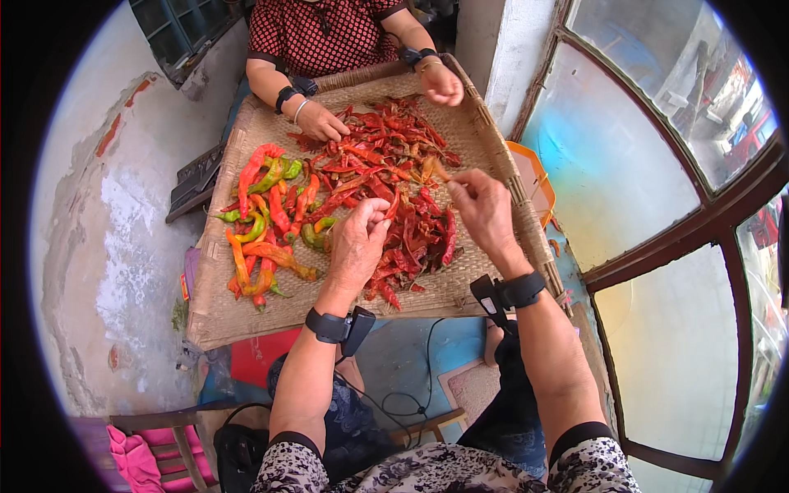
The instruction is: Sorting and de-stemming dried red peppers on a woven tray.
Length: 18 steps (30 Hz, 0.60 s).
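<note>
My left hand pinches a red chili pepper between thumb and fingers, above the near part of the tray. An orange-brown dried chili is held in my right hand, its tip over the pile. Both hands are above a woven bamboo tray. Dried red chilies lie heaped below and between my hands and reach toward the far side. To the left of my left hand, fresher, plump chilies in red, orange and green form a separate group.
Across the tray sits another person, whose one hand touches the far chilies; the other hand hovers near the far right rim. An orange-rimmed container stands right of the tray. Dark cables hang below, and a framed window borders the right.
</note>
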Each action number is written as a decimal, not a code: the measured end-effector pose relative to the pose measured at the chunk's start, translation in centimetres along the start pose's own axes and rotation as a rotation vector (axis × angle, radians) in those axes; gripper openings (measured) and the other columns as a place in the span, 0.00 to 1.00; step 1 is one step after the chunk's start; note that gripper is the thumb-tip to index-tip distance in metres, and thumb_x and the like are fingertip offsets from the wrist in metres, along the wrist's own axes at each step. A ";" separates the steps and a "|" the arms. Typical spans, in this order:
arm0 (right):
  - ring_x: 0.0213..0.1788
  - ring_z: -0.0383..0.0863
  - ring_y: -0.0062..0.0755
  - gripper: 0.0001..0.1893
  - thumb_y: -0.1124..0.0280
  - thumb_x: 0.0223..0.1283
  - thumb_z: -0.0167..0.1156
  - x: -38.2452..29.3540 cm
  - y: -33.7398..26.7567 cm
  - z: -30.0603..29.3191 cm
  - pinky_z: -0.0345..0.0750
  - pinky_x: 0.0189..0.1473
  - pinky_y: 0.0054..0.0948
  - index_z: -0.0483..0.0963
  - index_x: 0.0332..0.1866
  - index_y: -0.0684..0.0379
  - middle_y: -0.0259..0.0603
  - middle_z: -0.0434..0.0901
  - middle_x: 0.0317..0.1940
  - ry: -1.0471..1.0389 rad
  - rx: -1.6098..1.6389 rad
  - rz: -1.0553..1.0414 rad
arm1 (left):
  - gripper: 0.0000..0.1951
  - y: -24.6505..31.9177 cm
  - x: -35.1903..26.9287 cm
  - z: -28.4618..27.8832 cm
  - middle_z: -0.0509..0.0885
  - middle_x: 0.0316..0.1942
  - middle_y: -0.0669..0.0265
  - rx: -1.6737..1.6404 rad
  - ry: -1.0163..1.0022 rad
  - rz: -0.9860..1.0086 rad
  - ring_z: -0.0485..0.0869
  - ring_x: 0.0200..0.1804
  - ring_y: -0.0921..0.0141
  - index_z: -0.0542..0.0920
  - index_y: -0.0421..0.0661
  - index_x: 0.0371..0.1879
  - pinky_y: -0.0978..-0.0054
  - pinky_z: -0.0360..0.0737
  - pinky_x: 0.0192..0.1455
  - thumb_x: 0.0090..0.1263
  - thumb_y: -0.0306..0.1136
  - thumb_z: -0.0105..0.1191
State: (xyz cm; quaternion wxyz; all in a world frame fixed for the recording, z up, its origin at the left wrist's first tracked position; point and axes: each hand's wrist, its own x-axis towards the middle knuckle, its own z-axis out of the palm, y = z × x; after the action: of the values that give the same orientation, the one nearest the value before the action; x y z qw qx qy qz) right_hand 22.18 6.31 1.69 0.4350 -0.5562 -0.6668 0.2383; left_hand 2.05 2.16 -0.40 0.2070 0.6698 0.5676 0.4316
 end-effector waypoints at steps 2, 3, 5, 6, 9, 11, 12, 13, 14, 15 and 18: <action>0.20 0.72 0.18 0.10 0.68 0.61 0.60 0.9 2.5 -0.5 0.70 0.22 0.23 0.78 0.38 0.65 0.33 0.78 0.19 0.101 0.302 0.090 | 0.12 0.6 0.1 0.2 0.83 0.33 0.62 0.010 0.001 0.004 0.82 0.34 0.70 0.77 0.45 0.45 0.73 0.79 0.37 0.62 0.23 0.56; 0.19 0.72 0.18 0.11 0.67 0.62 0.59 1.3 3.2 -1.0 0.69 0.21 0.22 0.78 0.38 0.65 0.31 0.77 0.20 0.114 0.435 0.153 | 0.12 0.6 0.1 0.3 0.83 0.33 0.62 0.014 0.000 0.002 0.82 0.34 0.70 0.77 0.45 0.45 0.73 0.79 0.37 0.62 0.23 0.56; 0.18 0.65 0.14 0.11 0.65 0.65 0.57 1.7 3.5 -2.5 0.65 0.19 0.17 0.75 0.40 0.63 0.29 0.73 0.21 0.143 0.564 0.238 | 0.12 0.7 0.0 0.2 0.83 0.33 0.63 -0.015 0.046 0.004 0.81 0.34 0.72 0.77 0.44 0.45 0.75 0.79 0.38 0.62 0.23 0.56; 0.18 0.65 0.13 0.11 0.64 0.65 0.57 1.9 4.0 -3.3 0.65 0.19 0.17 0.75 0.41 0.63 0.29 0.73 0.21 0.198 0.625 0.251 | 0.12 0.7 0.2 0.5 0.83 0.33 0.63 -0.016 0.042 0.003 0.81 0.34 0.72 0.77 0.44 0.45 0.75 0.79 0.38 0.62 0.23 0.56; 0.20 0.66 0.12 0.11 0.65 0.65 0.57 2.8 6.0 -4.9 0.64 0.19 0.14 0.74 0.42 0.63 0.30 0.73 0.24 0.308 0.770 0.361 | 0.11 0.3 0.5 0.6 0.83 0.33 0.64 -0.105 0.087 -0.026 0.81 0.34 0.74 0.77 0.43 0.45 0.77 0.79 0.40 0.63 0.22 0.56; 0.18 0.67 0.16 0.13 0.67 0.64 0.56 3.4 7.7 -5.8 0.66 0.17 0.18 0.74 0.45 0.67 0.33 0.74 0.22 0.338 0.739 0.403 | 0.11 -0.3 0.8 0.9 0.82 0.34 0.65 -0.256 0.137 -0.046 0.80 0.35 0.76 0.77 0.40 0.45 0.78 0.79 0.40 0.63 0.22 0.55; 0.18 0.67 0.16 0.13 0.67 0.64 0.56 3.4 7.9 -5.7 0.66 0.17 0.18 0.74 0.45 0.67 0.33 0.74 0.22 0.335 0.742 0.408 | 0.12 -0.2 0.9 0.8 0.81 0.36 0.66 -0.321 0.128 -0.069 0.79 0.36 0.77 0.76 0.39 0.47 0.80 0.78 0.41 0.64 0.22 0.54; 0.19 0.69 0.17 0.14 0.67 0.63 0.56 3.5 8.0 -5.6 0.68 0.19 0.19 0.75 0.46 0.67 0.34 0.75 0.23 0.357 0.666 0.396 | 0.12 -0.1 1.0 0.8 0.81 0.36 0.66 -0.318 0.127 -0.073 0.79 0.36 0.77 0.76 0.39 0.47 0.80 0.78 0.41 0.64 0.22 0.54; 0.20 0.70 0.19 0.14 0.67 0.63 0.56 3.4 8.2 -5.6 0.70 0.21 0.21 0.75 0.46 0.67 0.35 0.76 0.25 0.380 0.589 0.384 | 0.13 -0.1 1.1 1.0 0.81 0.36 0.66 -0.399 0.125 -0.083 0.79 0.37 0.77 0.75 0.39 0.48 0.81 0.78 0.42 0.64 0.22 0.54; 0.20 0.70 0.19 0.14 0.67 0.63 0.56 3.2 7.6 -5.0 0.70 0.21 0.21 0.75 0.46 0.67 0.35 0.76 0.25 0.374 0.595 0.389 | 0.13 -0.1 1.2 0.9 0.81 0.37 0.66 -0.474 0.128 -0.095 0.79 0.37 0.78 0.74 0.39 0.49 0.81 0.78 0.42 0.65 0.22 0.54; 0.26 0.77 0.25 0.15 0.65 0.61 0.60 1.3 2.9 -2.4 0.75 0.30 0.25 0.77 0.42 0.69 0.39 0.80 0.27 0.028 0.364 0.006 | 0.14 -0.3 1.1 0.9 0.80 0.37 0.67 -0.580 0.097 -0.151 0.78 0.38 0.79 0.73 0.39 0.50 0.82 0.77 0.43 0.65 0.21 0.54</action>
State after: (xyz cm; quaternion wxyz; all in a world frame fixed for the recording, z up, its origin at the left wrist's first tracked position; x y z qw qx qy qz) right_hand 25.74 7.95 0.97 0.5371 -0.4735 -0.6048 0.3486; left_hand 2.61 3.48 -0.70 0.3938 0.5171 0.4782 0.5907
